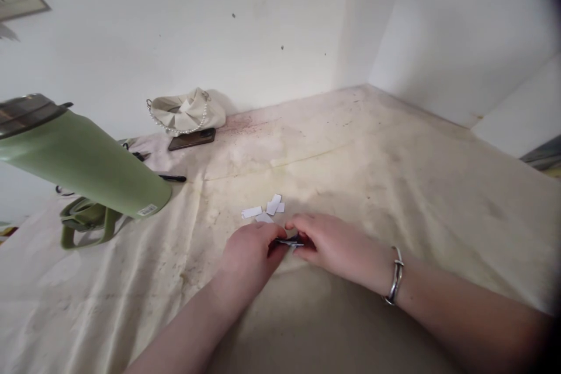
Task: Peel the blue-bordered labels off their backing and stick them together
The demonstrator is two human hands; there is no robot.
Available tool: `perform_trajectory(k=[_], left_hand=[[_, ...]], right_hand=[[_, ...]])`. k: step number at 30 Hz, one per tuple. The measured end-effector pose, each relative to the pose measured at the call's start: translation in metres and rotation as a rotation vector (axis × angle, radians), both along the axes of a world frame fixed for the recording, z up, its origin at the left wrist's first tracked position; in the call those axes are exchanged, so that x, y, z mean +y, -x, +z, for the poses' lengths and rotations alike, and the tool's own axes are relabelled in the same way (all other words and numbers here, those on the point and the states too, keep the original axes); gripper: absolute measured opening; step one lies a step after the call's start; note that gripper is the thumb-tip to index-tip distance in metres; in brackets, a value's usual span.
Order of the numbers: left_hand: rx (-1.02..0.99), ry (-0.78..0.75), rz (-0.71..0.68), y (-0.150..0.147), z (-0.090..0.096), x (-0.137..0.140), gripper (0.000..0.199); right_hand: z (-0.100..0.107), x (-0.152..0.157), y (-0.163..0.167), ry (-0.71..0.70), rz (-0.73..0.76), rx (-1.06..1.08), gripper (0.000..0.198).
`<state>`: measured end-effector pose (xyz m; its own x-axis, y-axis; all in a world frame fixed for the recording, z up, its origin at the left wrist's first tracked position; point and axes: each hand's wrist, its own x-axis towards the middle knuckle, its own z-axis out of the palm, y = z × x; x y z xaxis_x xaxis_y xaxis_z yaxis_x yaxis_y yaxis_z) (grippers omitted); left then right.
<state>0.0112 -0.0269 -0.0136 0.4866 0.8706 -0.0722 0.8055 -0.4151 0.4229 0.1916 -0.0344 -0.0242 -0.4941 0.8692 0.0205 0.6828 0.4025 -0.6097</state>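
Note:
Between my hands is a small stack of paper slips [289, 241], seen nearly edge-on, dark on part of its upper side. My left hand [250, 250] pinches the stack's left end between thumb and fingers. At the right end, the curled fingers and thumb of my right hand [322, 242] close on it too. Several loose white paper slips [274, 204] lie on the cloth just beyond my hands, some overlapping. One of them is partly hidden behind my left hand. A silver bracelet [395, 277] circles my right wrist.
A tall green tumbler [96, 158] stands at left, with a green strapped handle piece [87, 222] beside its base. Farther back lie a black pen [174, 177], a phone [191, 139] and a cream bag [188, 111] with a beaded strap. A wrinkled beige cloth [350, 181] covers the table up to the white walls.

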Motion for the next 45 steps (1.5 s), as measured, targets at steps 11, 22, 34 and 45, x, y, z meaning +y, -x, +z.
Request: perform_trajectory(k=[11,22,34,45], left_hand=[[0.027,0.010,0.029,-0.002,0.001,0.000,0.014],[0.005,0.019,0.049,-0.001,0.001,0.001,0.016],[0.004,-0.023,0.055,-0.001,0.003,0.000,0.013],[-0.054,-0.205,0.339,0.036,0.008,0.025,0.026]], right_hand=[[-0.006,0.003,-0.002,-0.002,-0.061,-0.025,0.025],[-0.002,0.002,0.000,-0.005,-0.054,0.025,0.041],[-0.003,0.005,0.002,-0.061,-0.055,-0.014,0.006],[-0.002,0.004,0.000,-0.004,-0.101,0.074,0.006]])
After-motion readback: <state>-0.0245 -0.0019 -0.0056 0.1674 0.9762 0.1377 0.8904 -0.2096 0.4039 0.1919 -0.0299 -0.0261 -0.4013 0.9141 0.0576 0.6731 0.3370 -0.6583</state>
